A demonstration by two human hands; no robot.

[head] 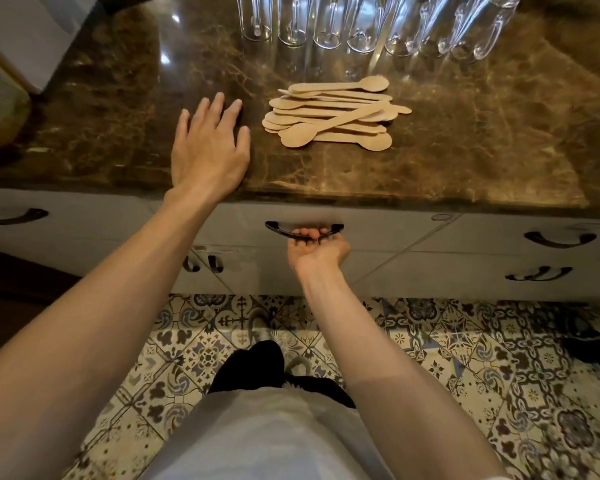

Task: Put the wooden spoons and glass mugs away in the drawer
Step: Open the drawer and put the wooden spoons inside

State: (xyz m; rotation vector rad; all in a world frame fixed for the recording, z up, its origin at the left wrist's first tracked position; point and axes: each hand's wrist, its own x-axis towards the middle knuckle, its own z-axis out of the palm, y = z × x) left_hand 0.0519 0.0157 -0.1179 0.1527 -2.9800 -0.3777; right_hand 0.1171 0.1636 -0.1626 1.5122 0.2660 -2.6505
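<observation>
Brown veined marble forms the desk (118,109), above pale cabinet fronts and a patterned tile floor (465,358). Left hand (208,150) lies flat on the desk, fingers straight and spread, holding nothing. Right hand (317,251) reaches palm-up under the dark bow handle (278,226) of the drawer (378,226), its fingers (309,233) curled round the bar in a grip; the drawer front sits flush and is not yet drawn out. Wooden spoons (329,116) lie in a loose flat pile just to the right of the left fingers, apart from them, and above the right fingers on the desk. Glass mugs (361,32) stand in a row beyond the spoons, well away from both sets of fingers. Judged from appearance, the spoons are light, thin and stiff, apt to slide over one another: best gathered as a bundle across the handles. The mugs look smooth, hard and breakable, with some weight; each is best taken by its loop handle or round the body, and set down without knocking a neighbour.
</observation>
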